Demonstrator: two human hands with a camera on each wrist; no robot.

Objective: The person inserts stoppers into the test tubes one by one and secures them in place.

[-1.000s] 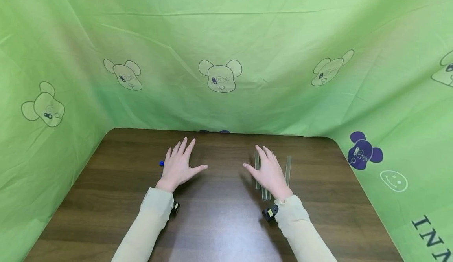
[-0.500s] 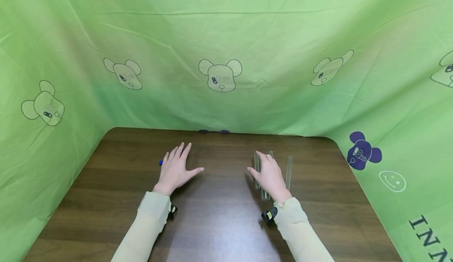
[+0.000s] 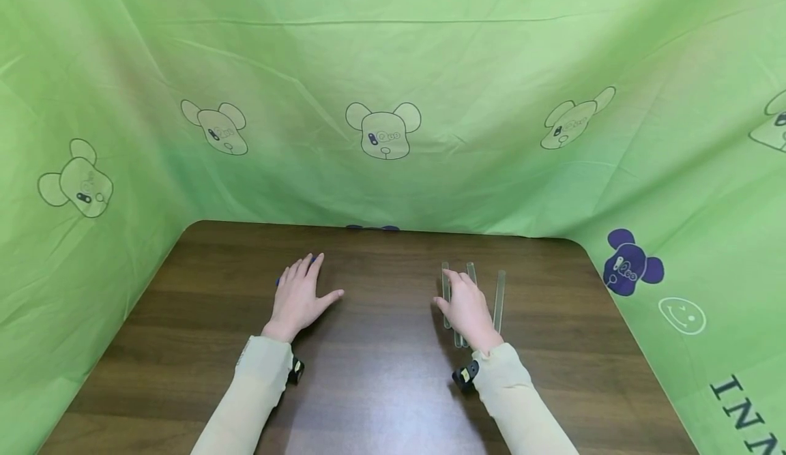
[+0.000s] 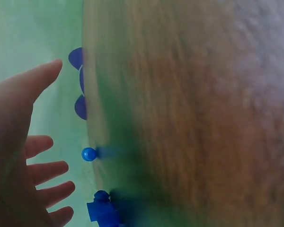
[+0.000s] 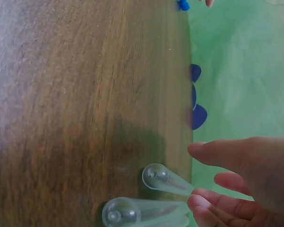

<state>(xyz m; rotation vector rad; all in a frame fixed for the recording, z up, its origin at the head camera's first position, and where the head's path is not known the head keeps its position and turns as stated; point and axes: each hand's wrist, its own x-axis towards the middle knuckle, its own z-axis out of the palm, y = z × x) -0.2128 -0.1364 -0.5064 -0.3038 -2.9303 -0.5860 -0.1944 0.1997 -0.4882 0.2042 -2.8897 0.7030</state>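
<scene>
Fingers spread, my left hand (image 3: 297, 301) hovers over the left part of the table, near small blue pieces. One of these is a round-headed blue piece (image 4: 89, 154) in the left wrist view; close by stands a blocky blue piece (image 4: 104, 215), cut by the frame edge. In the head view the hand mostly covers them. My right hand (image 3: 469, 312) is above several clear test tubes, its fingers slightly bent and thumb apart. Visible are a left tube (image 3: 445, 305), a middle tube (image 3: 471, 272) partly hidden by the hand, and a right tube (image 3: 500, 301). No grip on them shows.
The brown wooden table (image 3: 381, 346) has rounded far corners. A green cloth (image 3: 381, 66) with printed bear heads hangs behind it and along both sides. A small black wrist camera (image 3: 464, 375) sits at the right cuff.
My left hand has drawn back and slightly left, uncovering a bit of blue near its fingertips. The right hand has come a little nearer to me, its fingers bending more; the tubes have stayed put.
</scene>
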